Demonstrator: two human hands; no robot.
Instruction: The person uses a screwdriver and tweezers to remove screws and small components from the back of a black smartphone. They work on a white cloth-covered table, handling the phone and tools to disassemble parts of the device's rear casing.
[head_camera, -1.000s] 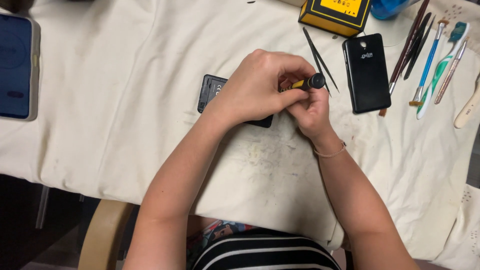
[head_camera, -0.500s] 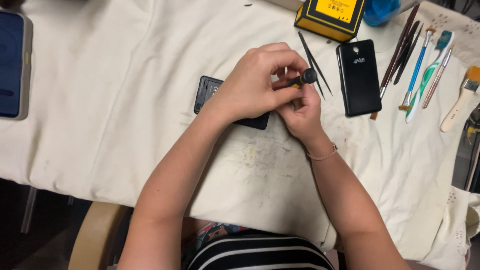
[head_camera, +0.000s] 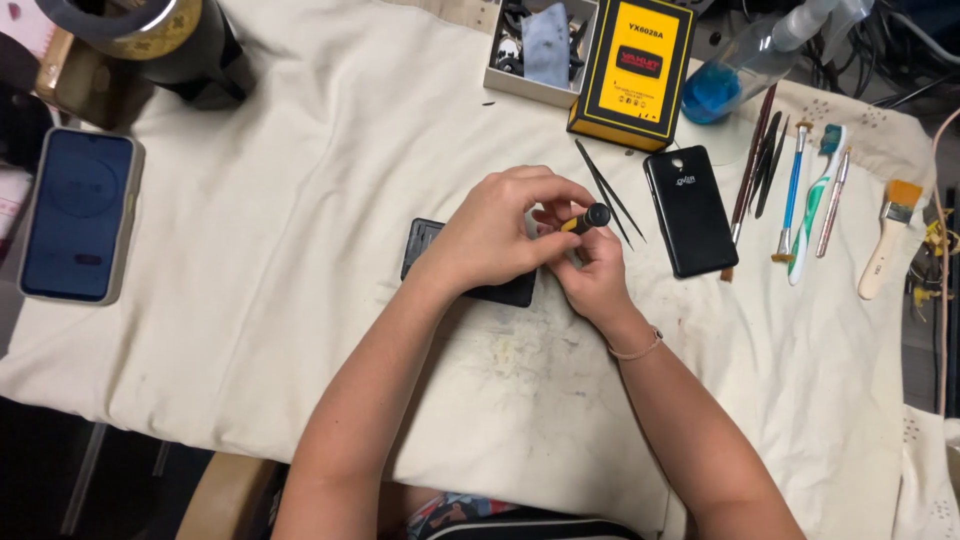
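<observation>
1. Both hands meet near the middle of the cloth-covered table. The left hand curls over a dark phone body lying flat on the cloth, its fingertips pinched round the shaft of a small yellow-and-black screwdriver.
2. The right hand sits just at 4 o'clock of the left, its fingers closed on the same screwdriver from below; the black cap of the tool pokes out toward 1 o'clock.
3. Against the view a second ago, the grip looks almost unchanged: the hands stay clasped over the phone and the tool keeps the same tilt. What differs is mainly the head's aim, which now takes in more of the far edge of the table.
4. I judge the work to be steady, fine turning at one spot, not a move to a new place.
5. At 3 o'clock of the hands lie black tweezers and a detached black back cover, close but untouched.
6. Further at 3 o'clock lie a toothbrush and a small paintbrush; a yellow box stands at 12 o'clock, another phone at 9 o'clock.
</observation>
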